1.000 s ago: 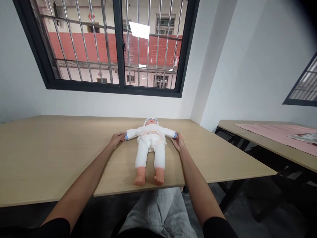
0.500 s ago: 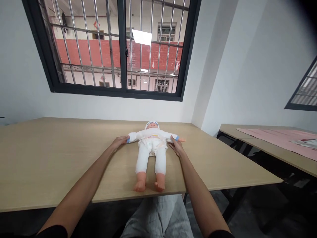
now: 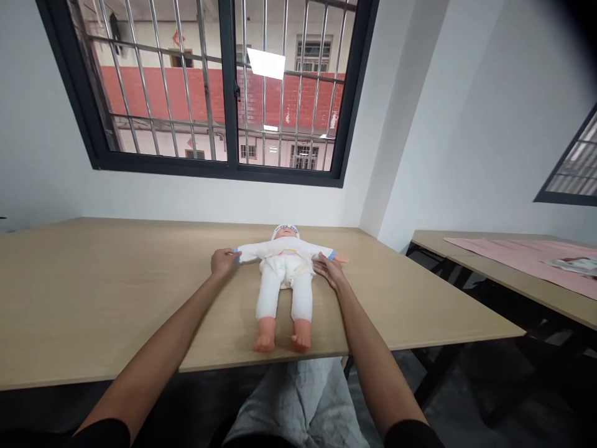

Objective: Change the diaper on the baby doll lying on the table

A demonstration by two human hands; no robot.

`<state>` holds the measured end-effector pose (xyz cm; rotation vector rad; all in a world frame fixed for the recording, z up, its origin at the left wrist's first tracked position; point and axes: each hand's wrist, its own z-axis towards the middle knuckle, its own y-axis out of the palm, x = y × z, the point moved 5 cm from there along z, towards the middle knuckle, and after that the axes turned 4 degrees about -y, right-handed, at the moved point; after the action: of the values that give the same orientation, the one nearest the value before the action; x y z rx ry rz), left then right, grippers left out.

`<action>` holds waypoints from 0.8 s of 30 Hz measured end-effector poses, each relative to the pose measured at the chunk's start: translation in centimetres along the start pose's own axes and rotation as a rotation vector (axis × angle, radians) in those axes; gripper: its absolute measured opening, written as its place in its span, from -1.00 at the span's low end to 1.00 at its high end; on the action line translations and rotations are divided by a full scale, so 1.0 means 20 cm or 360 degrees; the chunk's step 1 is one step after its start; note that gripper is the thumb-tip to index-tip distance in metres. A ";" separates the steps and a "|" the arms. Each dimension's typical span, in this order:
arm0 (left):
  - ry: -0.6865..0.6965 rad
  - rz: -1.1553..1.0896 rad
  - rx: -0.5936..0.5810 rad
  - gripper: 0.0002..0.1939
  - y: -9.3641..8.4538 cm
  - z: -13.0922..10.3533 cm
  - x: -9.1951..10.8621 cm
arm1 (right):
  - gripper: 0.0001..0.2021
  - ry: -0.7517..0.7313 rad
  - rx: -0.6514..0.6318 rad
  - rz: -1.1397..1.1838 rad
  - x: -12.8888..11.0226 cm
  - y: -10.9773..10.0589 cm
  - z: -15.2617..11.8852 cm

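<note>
A baby doll [image 3: 285, 274] lies on its back with its arms stretched out and its feet towards me. It wears a white top with blue cuffs, white leggings, a diaper and a printed white cap [image 3: 286, 228]. My left hand [image 3: 224, 262] is closed at the end of the doll's sleeve on the left, pinching the blue cuff; the doll's hand there is hidden. Beside the other sleeve lies my right hand [image 3: 330, 272], its fingers stretched out and apart under the doll's arm, touching the sleeve near the cuff.
The doll rests on a light wooden table [image 3: 140, 292] whose front edge is close to my body. A barred window [image 3: 224, 93] is in the wall behind. To the right, a second table [image 3: 499, 269] carries a pink cloth [image 3: 517, 253] with a white item on it.
My left hand has shifted slightly, its wrist now raised and more bent at the cuff. My right hand has barely moved. The view has tilted a little.
</note>
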<state>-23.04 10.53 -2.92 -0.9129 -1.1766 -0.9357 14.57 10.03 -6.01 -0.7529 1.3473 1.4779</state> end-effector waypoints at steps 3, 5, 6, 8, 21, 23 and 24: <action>-0.0132 -0.0007 -0.0091 -0.79 0.05 -0.02 -0.02 | -0.64 0.0054 -0.0130 -0.0040 0.00 0.04 -0.02; -0.0257 -0.0051 -0.0214 -0.79 0.10 -0.03 -0.03 | -0.64 0.0008 -0.0154 -0.0084 0.00 0.06 -0.02; -0.0317 -0.0087 -0.0278 -0.80 0.12 -0.04 -0.03 | -0.64 -0.0039 -0.0145 -0.0112 -0.01 0.06 -0.02; -0.0419 -0.0190 -0.0415 -0.80 0.15 -0.06 -0.02 | -0.63 -0.0162 -0.0095 -0.0186 -0.02 0.05 -0.02; -0.0523 -0.0529 -0.0834 -0.76 0.24 -0.12 -0.04 | -0.51 -0.0457 0.0083 -0.0632 -0.03 -0.01 0.00; -0.0472 -0.0558 -0.0826 -0.78 0.23 -0.12 -0.02 | -0.51 -0.0465 0.0088 -0.0661 -0.03 -0.02 0.01; -0.0455 -0.0560 -0.0827 -0.78 0.23 -0.12 -0.01 | -0.52 -0.0465 0.0090 -0.0676 -0.03 -0.03 0.01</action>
<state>-17.94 9.91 -3.95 -1.3106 -1.3921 -1.4748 15.34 10.06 -5.55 -0.7036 0.9351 1.1536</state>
